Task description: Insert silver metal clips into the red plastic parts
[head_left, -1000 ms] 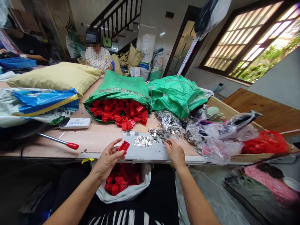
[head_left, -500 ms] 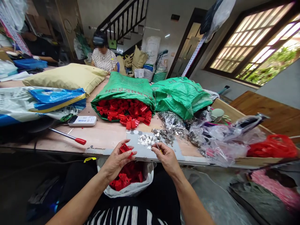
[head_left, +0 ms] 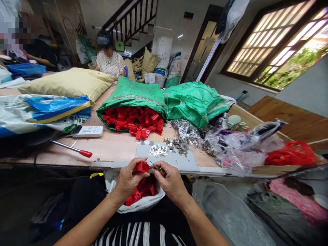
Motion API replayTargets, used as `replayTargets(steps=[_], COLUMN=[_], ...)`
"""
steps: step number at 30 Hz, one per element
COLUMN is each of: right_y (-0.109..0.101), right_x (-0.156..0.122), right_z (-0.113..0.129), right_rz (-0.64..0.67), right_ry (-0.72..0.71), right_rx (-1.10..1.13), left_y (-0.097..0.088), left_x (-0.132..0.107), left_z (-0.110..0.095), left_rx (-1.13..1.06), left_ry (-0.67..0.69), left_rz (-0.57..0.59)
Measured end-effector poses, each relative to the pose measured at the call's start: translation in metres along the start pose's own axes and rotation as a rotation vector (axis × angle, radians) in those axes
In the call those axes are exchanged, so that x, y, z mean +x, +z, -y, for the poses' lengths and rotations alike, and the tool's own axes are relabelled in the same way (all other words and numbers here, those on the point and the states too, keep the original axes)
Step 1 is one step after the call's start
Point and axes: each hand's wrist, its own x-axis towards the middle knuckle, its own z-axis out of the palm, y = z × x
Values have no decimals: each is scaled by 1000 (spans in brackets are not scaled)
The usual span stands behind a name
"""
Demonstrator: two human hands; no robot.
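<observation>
My left hand [head_left: 129, 179] is closed on a small red plastic part [head_left: 141, 166], held just in front of the table edge. My right hand [head_left: 170, 181] pinches a thin metal tool with a yellow grip [head_left: 156, 167], its tip close to the red part. Below both hands a white bag of red parts [head_left: 139, 201] rests in my lap. A heap of small silver metal pieces [head_left: 158, 150] lies on a grey sheet [head_left: 176, 160] just beyond the hands. Farther back a green sack [head_left: 133, 94] spills many red parts [head_left: 133, 122].
A second green sack [head_left: 194, 102], clear plastic bags [head_left: 238, 150] and a red bag [head_left: 292, 153] crowd the right. A screwdriver with a red handle [head_left: 73, 149], a white remote [head_left: 87, 131], and yellow and blue-white sacks lie left. A person [head_left: 109, 63] sits across the table.
My right hand came back from the silver heap toward my body and now meets the left hand. The left hand drew the red part down to the table edge.
</observation>
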Motion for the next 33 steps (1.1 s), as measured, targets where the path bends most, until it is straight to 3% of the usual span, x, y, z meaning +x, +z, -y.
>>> replayTargets(steps=[5,11,14,19,22,26,33], right_y=[5,9,10,3,-1,0,6], right_x=[1,0,-1,1,0,-2,-2], right_z=[1,-1,-4,-10,-13,-16,-15], right_rz=[36,23,8,126,115,45,32], right_ry=[-20,-34,13,102,154,156,86], right_rx=[-97,-102,30,368,491,432,329], left_y=[0,4,8,11,12,12,13], left_x=[-3,-6,-8,-12,-14,-15,-16], left_z=[5,7,7,10,11,12,12], left_rx=[117,77,48,-8,-21,-17,-36], left_ry=[142,169,168,165,158,163,157], left_rz=[48,25,4,-22,-27,-18,-18])
